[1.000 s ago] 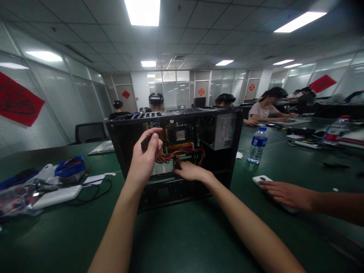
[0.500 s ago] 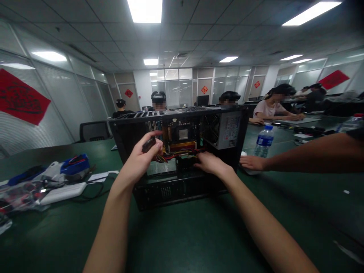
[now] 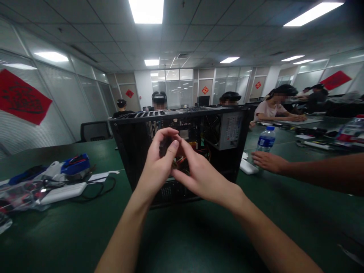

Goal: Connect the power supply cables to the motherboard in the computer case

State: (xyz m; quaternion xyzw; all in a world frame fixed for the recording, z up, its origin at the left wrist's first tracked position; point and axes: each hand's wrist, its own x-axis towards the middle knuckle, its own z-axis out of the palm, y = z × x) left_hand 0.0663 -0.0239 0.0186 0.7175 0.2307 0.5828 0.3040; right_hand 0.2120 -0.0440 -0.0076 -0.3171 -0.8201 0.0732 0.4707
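Observation:
A black desktop computer case (image 3: 122, 142) stands on the green table with its near side uncovered. In front of the opening, my left hand (image 3: 159, 159) is closed on a small dark object (image 3: 164, 146), mostly hidden by the fingers. My right hand (image 3: 203, 172) curves in from the right, its fingertips meeting those of my left hand. Whatever the right fingers grip is hidden. Red and yellow cables (image 3: 182, 161) show between the two hands; whether they are held I cannot tell. Inside the case, the power supply (image 3: 228, 131) sits at the upper right, beside part of the motherboard (image 3: 187, 124).
At the right, another person's hand (image 3: 269, 161) reaches towards a water bottle (image 3: 266, 139), near a white object (image 3: 248, 167). To the left lie a white power strip (image 3: 63, 192), a blue pouch (image 3: 75, 165) and plastic bags (image 3: 24, 193). Several people sit beyond.
My left hand has moved right and down. My right hand has come out of the case towards it, and their fingertips now meet. The other person's hand has drawn back to the right.

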